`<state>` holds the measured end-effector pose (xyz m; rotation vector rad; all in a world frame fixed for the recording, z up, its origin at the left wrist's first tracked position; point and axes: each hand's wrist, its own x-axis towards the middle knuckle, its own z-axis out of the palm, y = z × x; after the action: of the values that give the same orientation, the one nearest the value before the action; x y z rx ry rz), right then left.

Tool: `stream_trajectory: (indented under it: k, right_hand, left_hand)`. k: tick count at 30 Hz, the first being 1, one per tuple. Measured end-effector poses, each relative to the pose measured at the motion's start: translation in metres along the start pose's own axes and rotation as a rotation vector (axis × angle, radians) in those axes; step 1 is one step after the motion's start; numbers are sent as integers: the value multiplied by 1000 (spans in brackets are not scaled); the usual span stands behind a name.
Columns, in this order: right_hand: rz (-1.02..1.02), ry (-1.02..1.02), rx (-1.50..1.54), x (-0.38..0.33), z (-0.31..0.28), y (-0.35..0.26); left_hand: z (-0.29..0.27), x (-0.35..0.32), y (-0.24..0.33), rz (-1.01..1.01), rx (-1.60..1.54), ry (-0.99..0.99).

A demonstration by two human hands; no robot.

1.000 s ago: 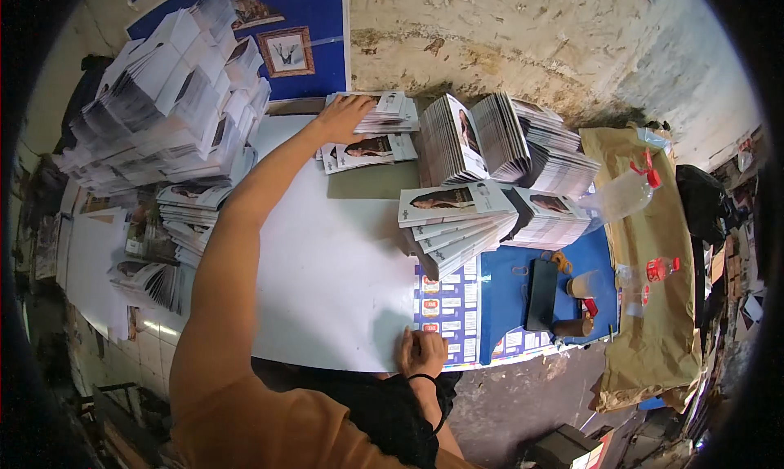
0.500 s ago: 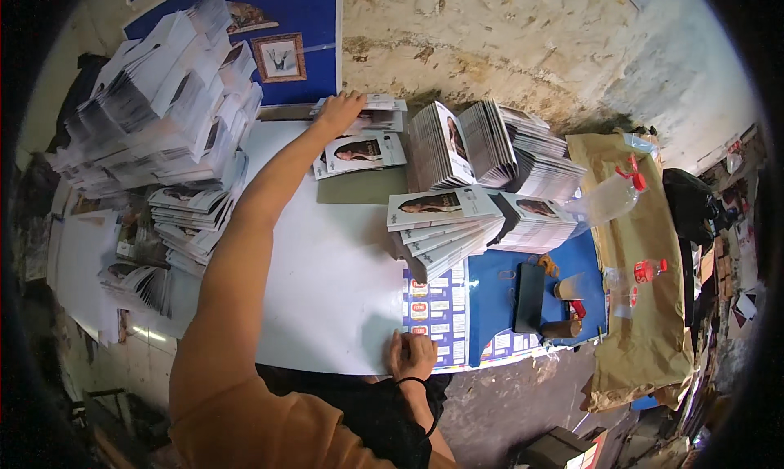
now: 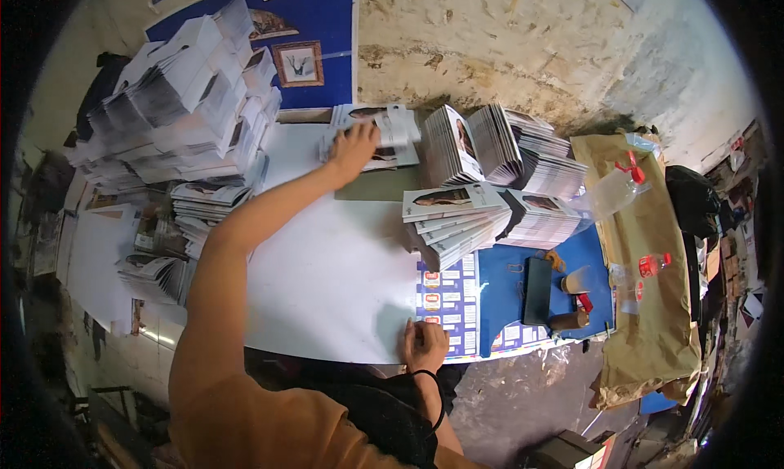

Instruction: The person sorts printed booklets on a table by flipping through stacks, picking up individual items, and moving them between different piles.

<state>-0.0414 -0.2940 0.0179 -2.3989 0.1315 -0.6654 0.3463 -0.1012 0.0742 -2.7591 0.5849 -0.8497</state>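
My left hand (image 3: 355, 152) is stretched toward the back of the table, its fingers closed on a motion-blurred booklet (image 3: 395, 131). That booklet lies over other thin booklets with a dark picture on a white cover. Behind it another booklet (image 3: 363, 114) lies near the wall. Under their near edge shows a grey-green board (image 3: 376, 186). At the table's front edge rests my right hand (image 3: 426, 345), its fingers curled in and nothing visible in them. A dark band circles that wrist.
Tall stacks of folded sheets (image 3: 192, 102) stand at the left. Upright booklet bundles (image 3: 453, 146) and a fanned booklet pile (image 3: 457, 212) are right of centre. A dark case (image 3: 536, 291), a cup (image 3: 576, 281) and a large clear bottle (image 3: 612, 193) lie farther right, beside brown paper (image 3: 653, 330).
My left hand has drawn back from the wall toward me, bringing a booklet over the nearer ones. My right hand stays at the table edge. The whole view has shifted slightly.
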Motion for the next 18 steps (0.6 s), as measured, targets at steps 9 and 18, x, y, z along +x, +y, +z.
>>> stream_trajectory:
  k: [9,18]
  right_hand:
    - [-16,25,21,-1,-2,5]
    - [-37,-35,50,3,-8,-6]
  left_hand:
    - [-49,-56,21,-188,-677,98]
    - [-22,-34,58,-1686,-2386,303]
